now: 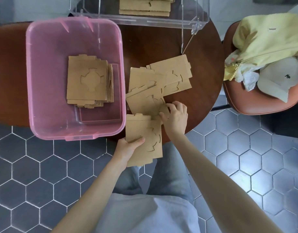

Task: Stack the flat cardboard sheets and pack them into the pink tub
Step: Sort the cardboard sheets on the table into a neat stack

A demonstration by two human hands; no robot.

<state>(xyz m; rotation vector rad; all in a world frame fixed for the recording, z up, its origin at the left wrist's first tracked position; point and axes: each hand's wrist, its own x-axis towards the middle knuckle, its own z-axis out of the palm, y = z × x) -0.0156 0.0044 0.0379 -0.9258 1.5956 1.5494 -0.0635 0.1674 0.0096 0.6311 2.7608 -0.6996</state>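
Observation:
A pink tub (43,81) stands on the dark wooden table (200,52), holding a neat stack of flat cardboard sheets (87,81). To its right several loose sheets (158,81) lie fanned across the table. My left hand (128,147) grips a small stack of sheets (141,132) at the table's near edge, thumb on top. My right hand (175,115) rests on the nearest loose sheet (144,105), its fingers curled at that sheet's edge.
A clear plastic box (161,22) with more cardboard sheets (144,5) sits at the table's far side. An orange chair (262,101) on the right carries a yellow bag (269,36) and a white cap (277,78). Hexagon floor tiles lie below.

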